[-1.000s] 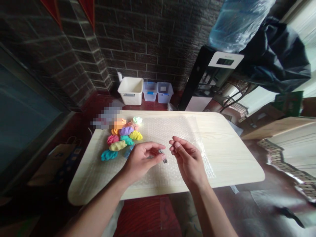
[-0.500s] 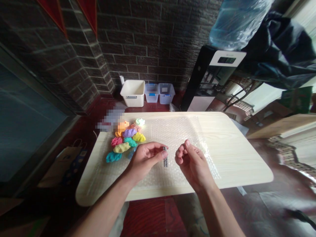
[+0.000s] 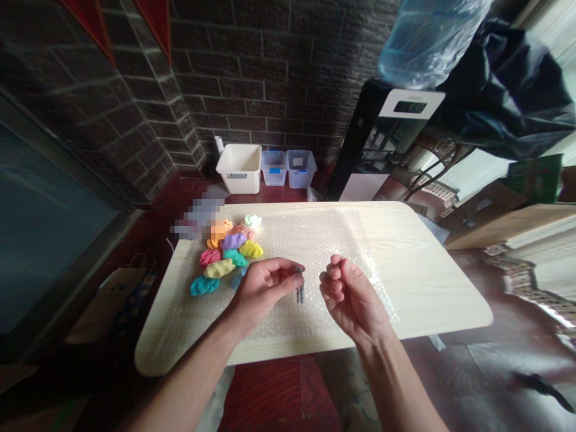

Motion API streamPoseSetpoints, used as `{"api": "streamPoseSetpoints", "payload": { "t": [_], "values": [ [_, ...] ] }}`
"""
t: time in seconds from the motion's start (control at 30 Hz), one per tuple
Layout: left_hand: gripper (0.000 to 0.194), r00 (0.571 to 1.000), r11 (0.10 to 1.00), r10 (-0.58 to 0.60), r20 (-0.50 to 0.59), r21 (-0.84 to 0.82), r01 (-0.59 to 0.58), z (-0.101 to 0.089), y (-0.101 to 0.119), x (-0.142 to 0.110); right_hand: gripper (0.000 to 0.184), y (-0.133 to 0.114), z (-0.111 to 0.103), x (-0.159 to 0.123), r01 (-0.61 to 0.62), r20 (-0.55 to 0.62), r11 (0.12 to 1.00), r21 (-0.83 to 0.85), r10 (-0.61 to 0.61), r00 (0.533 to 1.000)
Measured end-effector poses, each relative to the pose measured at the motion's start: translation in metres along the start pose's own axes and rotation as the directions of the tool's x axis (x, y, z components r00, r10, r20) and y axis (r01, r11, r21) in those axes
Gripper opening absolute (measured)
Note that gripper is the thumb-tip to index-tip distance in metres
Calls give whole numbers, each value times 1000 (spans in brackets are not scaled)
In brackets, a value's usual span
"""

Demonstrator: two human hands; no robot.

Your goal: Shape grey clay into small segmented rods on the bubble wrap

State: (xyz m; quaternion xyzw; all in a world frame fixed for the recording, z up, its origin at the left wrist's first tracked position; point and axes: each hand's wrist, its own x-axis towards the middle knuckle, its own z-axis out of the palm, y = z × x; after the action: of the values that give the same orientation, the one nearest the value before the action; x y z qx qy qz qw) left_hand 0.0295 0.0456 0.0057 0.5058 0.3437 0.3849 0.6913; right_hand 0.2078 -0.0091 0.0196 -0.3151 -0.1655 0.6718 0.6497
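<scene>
My left hand (image 3: 269,284) pinches a small dark grey piece (image 3: 300,293) between thumb and fingertips. Two short, bumpy, twisted-looking strands of it hang below the thumb. To its right, my right hand (image 3: 350,293) is closed, thumb pressed against the curled fingers; what lies between them, if anything, I cannot make out. Both hands are above a sheet of bubble wrap (image 3: 306,237) on the table. Beyond my left hand lie several soft, clay-like lumps, among them a teal lump (image 3: 204,285), an olive-yellow lump (image 3: 219,268), a purple lump (image 3: 233,241) and a yellow lump (image 3: 251,248).
The pale wooden table (image 3: 432,270) has rounded corners. Behind it on the floor stand a cream bin (image 3: 243,171) and two clear plastic boxes, one of them a blue-latched box (image 3: 274,169). A water dispenser (image 3: 382,138) stands at the back right, near a cardboard box (image 3: 513,225).
My right thumb and fingers have closed into a tighter pinch. My left hand keeps its hold on the grey piece, and the whole view has shifted slightly.
</scene>
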Motion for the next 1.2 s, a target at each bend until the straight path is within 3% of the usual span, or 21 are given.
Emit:
{"api": "streamPoseSetpoints", "payload": {
  "t": [0.3,0.47,0.8,1.07,1.2],
  "values": [
    [24,1000,999,-12,-13,-33,11,0,-1,0,30,-2,4,-3,-37,-24,996,78,39,999],
    [24,1000,999,-12,-11,-35,12,0,-1,0,29,-1,3,-1,-10,42,995,95,6,999],
    [24,1000,997,-1,5,-77,1,1,-2,1,26,0,7,2,-13,36,999,-30,14,999],
    [24,1000,999,-6,10,-48,6,0,-2,1,20,5,5,4,145,8,986,-76,-145,989],
    [22,1000,998,1,29,-66,1,0,-1,2,21,5,7,3,117,25,988,-96,-115,993]
  ]
}}
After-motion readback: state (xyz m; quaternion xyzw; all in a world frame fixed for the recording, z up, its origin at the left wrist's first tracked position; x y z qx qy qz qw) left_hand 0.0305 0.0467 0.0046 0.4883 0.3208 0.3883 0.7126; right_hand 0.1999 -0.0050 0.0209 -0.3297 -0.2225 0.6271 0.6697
